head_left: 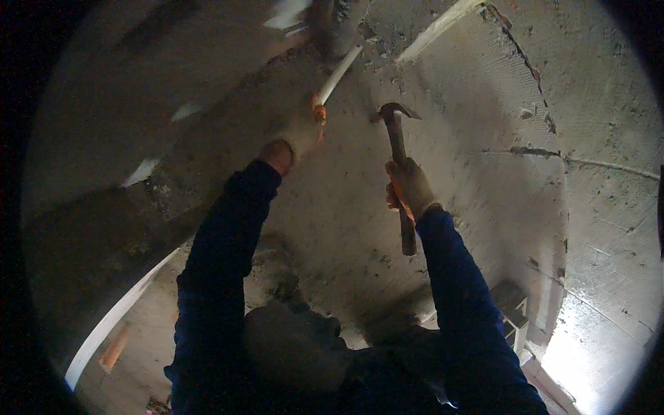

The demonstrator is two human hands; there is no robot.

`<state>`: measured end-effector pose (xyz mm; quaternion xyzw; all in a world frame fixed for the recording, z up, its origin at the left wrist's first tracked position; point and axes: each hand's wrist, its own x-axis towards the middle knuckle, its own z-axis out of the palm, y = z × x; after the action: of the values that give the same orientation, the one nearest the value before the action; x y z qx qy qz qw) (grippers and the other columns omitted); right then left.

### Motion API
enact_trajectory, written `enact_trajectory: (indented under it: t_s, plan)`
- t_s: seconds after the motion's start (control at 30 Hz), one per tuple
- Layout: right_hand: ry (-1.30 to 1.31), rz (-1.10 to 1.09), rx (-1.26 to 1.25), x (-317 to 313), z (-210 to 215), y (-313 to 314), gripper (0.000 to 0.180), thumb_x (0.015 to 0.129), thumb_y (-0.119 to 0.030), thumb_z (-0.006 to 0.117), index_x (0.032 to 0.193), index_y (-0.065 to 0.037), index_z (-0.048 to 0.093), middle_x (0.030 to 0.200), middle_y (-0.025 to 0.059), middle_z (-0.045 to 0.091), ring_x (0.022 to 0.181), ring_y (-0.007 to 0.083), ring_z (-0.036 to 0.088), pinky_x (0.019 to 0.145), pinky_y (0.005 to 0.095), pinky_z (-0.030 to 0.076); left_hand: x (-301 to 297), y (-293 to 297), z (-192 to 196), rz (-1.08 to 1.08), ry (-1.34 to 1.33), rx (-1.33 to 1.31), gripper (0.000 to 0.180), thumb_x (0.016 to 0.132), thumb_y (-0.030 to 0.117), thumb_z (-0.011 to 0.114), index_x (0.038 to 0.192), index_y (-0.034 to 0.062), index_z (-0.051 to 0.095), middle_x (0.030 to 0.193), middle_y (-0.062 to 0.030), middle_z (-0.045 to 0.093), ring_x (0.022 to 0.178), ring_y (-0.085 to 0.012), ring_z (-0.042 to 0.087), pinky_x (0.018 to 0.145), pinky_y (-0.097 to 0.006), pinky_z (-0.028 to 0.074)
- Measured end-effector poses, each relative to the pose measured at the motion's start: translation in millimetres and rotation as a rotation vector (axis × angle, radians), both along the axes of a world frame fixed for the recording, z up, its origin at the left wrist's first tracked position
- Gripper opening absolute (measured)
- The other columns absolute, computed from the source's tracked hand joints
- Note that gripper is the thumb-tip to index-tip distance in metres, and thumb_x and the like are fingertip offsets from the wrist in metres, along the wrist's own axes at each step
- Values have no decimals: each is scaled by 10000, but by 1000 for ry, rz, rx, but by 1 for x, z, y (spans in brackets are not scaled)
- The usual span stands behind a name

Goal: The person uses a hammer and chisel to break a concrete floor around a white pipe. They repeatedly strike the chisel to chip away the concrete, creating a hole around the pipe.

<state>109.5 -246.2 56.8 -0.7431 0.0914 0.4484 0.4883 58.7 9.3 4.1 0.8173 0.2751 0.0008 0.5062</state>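
My left hand (304, 135), in a light glove with orange on the finger side, is closed around a pale, thin rod (341, 73). The rod slants up and to the right, its far end close to a broken, dark patch of wall (366, 31); whether it touches cannot be told. To the right, my right hand (413, 185), gloved alike, grips a claw hammer (397, 138) by the middle of its handle. The hammer stands nearly upright, head on top, apart from the rod. Both my arms reach up in dark blue sleeves.
A rough, grey plastered wall (484, 207) with cracks and chipped edges spreads behind my hands. A pale strip (443, 29) runs across its top. At the lower left are a curved white edge (117, 315) and an orange-brown piece (115, 348). Bright light falls at the lower right.
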Motion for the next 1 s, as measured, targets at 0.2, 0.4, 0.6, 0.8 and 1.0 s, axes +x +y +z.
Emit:
enact_trajectory:
  t_s: [0.2, 0.4, 0.6, 0.8, 1.0]
  plan:
    - [-9, -90, 74, -3, 9, 1, 224, 959, -286, 581, 1033, -113, 459, 710, 42, 504, 509, 138, 492, 435, 326, 423, 23, 30, 22, -88, 290, -496, 298, 1013, 489, 450, 915, 235, 570, 566, 80, 443, 431, -110, 395, 409, -309, 339]
    - [-269, -90, 201, 30, 63, 21, 218, 955, -272, 595, 1023, -111, 466, 739, 23, 508, 525, 125, 498, 434, 293, 415, 33, 21, 40, -34, 330, -183, 335, 992, 524, 463, 842, 259, 604, 561, 85, 497, 404, -105, 407, 363, -313, 298]
    - [-705, -132, 582, 70, 111, 56, 212, 981, -197, 566, 1123, -76, 466, 779, 36, 536, 577, 140, 519, 475, 293, 441, 42, 28, 60, -314, 246, 120, 380, 993, 550, 445, 940, 218, 624, 615, 53, 556, 427, -116, 457, 365, -312, 331]
    - [-1173, 303, 66, 118, 59, 101, 169, 950, -188, 572, 1047, -70, 500, 668, 64, 522, 474, 175, 499, 441, 339, 441, 63, 18, 84, -56, 526, -181, 342, 1022, 448, 444, 997, 148, 606, 631, 0, 567, 411, -167, 492, 343, -351, 379]
    - [-202, 163, 20, 136, 43, 65, 142, 950, -199, 548, 1011, -83, 491, 635, 69, 501, 462, 173, 492, 439, 349, 439, 71, 13, 76, -200, 539, 327, 332, 1033, 412, 410, 975, 135, 583, 602, -19, 540, 381, -195, 481, 324, -385, 390]
